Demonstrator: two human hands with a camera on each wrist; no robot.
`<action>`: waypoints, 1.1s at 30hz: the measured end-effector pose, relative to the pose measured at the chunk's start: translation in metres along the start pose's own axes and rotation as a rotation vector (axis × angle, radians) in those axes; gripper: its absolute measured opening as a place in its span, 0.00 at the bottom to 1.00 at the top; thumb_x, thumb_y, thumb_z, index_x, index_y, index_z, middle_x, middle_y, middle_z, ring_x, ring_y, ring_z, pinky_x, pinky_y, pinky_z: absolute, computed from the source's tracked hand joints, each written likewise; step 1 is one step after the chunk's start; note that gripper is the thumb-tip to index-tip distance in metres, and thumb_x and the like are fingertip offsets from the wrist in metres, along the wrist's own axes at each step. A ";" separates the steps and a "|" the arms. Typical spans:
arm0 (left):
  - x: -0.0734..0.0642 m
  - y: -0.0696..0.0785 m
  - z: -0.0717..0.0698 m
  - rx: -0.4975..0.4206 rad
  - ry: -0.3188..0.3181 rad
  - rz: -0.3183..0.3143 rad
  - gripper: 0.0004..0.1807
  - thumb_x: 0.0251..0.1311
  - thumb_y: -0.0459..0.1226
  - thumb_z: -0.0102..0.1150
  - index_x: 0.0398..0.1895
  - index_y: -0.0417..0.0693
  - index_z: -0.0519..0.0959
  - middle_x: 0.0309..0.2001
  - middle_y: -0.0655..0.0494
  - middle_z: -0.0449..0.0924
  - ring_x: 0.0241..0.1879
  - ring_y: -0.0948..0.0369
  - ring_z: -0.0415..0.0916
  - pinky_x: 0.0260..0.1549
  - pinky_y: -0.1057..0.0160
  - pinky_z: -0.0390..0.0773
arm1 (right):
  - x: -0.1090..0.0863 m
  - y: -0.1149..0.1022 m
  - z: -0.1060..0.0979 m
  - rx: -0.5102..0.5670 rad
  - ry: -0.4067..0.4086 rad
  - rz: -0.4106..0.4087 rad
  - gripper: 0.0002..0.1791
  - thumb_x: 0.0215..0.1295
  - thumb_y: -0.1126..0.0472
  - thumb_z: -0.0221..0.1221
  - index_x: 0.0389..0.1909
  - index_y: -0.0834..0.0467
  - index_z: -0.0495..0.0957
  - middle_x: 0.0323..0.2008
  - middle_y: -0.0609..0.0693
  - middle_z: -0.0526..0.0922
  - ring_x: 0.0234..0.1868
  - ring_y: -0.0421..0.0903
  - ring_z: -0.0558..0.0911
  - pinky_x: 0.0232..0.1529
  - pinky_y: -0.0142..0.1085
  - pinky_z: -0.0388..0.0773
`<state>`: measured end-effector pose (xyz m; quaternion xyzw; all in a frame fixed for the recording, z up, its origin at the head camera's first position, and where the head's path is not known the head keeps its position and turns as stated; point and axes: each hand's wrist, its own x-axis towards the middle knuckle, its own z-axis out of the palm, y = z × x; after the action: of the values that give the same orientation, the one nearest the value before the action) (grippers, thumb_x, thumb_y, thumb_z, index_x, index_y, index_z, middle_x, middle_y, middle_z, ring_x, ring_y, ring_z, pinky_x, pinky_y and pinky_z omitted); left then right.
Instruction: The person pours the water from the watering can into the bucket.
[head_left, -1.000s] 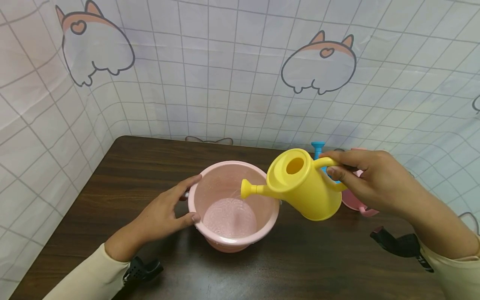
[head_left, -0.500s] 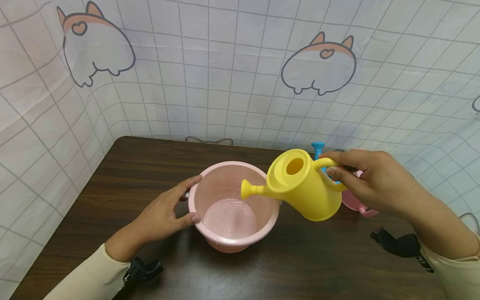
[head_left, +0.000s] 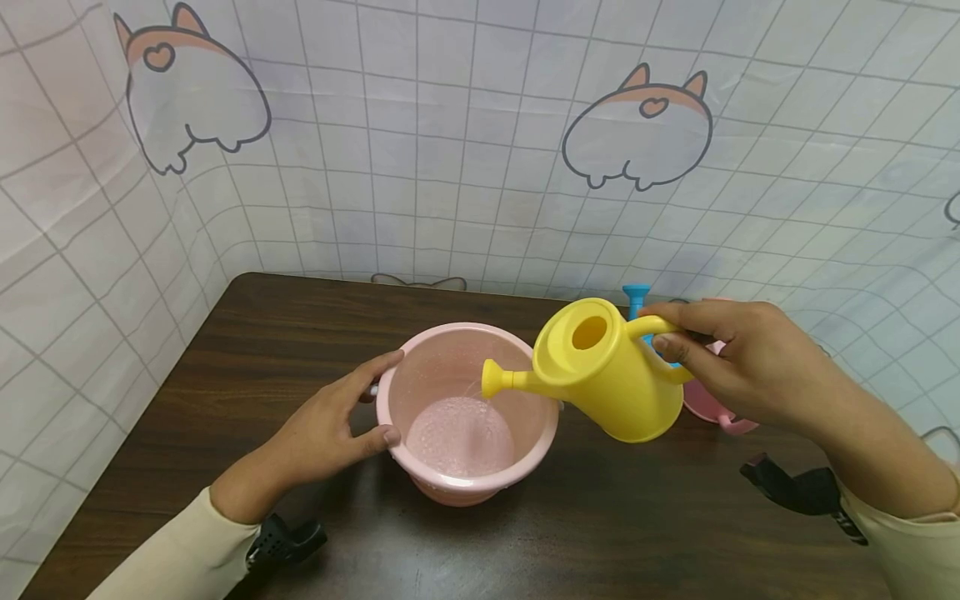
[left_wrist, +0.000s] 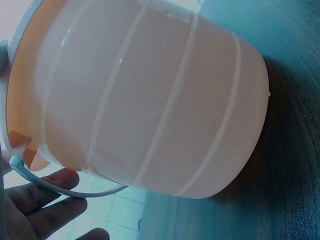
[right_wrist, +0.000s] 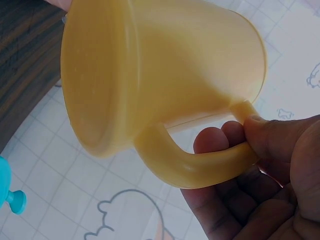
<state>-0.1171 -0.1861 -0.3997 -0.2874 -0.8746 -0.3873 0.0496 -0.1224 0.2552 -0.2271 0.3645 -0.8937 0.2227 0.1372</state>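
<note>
My right hand [head_left: 738, 358] grips the curved handle of a yellow watering can [head_left: 611, 379]; in the right wrist view, fingers and thumb wrap that handle [right_wrist: 195, 170]. The can is held tilted above the table, its spout head [head_left: 492, 378] over the inside of a pink bucket [head_left: 465, 482]. Thin streams of water fall from the spout, and the water at the bucket's bottom ripples. My left hand [head_left: 322, 425] holds the bucket's left rim, thumb on the rim and forefinger along it. Other fingers show beside the bucket's pale carrying handle [left_wrist: 65, 191] in the left wrist view.
Behind the yellow can, partly hidden, stand a blue watering can [head_left: 636, 296] and a pink item with a spout [head_left: 708, 404]. The dark wooden table [head_left: 585, 533] ends at a hanging white gridded cloth [head_left: 450, 150] printed with cartoon animals.
Both hands, the watering can and the bucket stay in place. Water keeps falling; the fine streams and the ripples in the bucket vary slightly.
</note>
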 end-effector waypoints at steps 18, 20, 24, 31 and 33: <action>0.000 0.001 0.000 0.006 0.002 0.000 0.47 0.63 0.57 0.66 0.81 0.64 0.56 0.72 0.50 0.68 0.54 0.51 0.81 0.50 0.43 0.79 | 0.000 0.000 0.000 0.004 0.000 0.006 0.24 0.57 0.74 0.71 0.56 0.59 0.85 0.44 0.49 0.89 0.28 0.37 0.86 0.32 0.24 0.78; 0.000 0.001 0.000 0.008 0.002 -0.002 0.47 0.63 0.57 0.66 0.81 0.64 0.56 0.72 0.50 0.68 0.54 0.51 0.81 0.50 0.43 0.79 | 0.000 0.000 0.000 0.001 0.000 0.006 0.24 0.57 0.74 0.71 0.56 0.60 0.85 0.43 0.49 0.88 0.28 0.37 0.85 0.31 0.24 0.79; 0.000 0.001 0.000 0.006 0.001 -0.001 0.47 0.63 0.57 0.66 0.81 0.64 0.55 0.72 0.50 0.68 0.54 0.51 0.81 0.50 0.43 0.79 | 0.000 0.000 0.000 -0.003 0.001 0.005 0.24 0.56 0.75 0.71 0.56 0.61 0.85 0.43 0.50 0.89 0.28 0.36 0.85 0.31 0.24 0.79; 0.000 0.001 -0.001 0.006 -0.004 -0.005 0.46 0.63 0.58 0.65 0.81 0.65 0.55 0.73 0.50 0.67 0.55 0.51 0.81 0.50 0.42 0.79 | 0.000 0.001 0.001 -0.009 0.003 0.016 0.25 0.55 0.75 0.72 0.55 0.60 0.85 0.44 0.50 0.89 0.28 0.36 0.85 0.31 0.23 0.78; 0.000 0.001 -0.001 0.006 -0.004 -0.006 0.46 0.63 0.58 0.65 0.81 0.65 0.55 0.73 0.50 0.67 0.55 0.51 0.81 0.50 0.42 0.79 | 0.000 0.000 0.001 -0.012 0.001 0.020 0.25 0.55 0.76 0.72 0.55 0.61 0.85 0.43 0.50 0.89 0.28 0.35 0.84 0.31 0.23 0.78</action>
<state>-0.1162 -0.1859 -0.3986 -0.2855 -0.8768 -0.3840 0.0475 -0.1226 0.2547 -0.2285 0.3548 -0.8985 0.2189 0.1375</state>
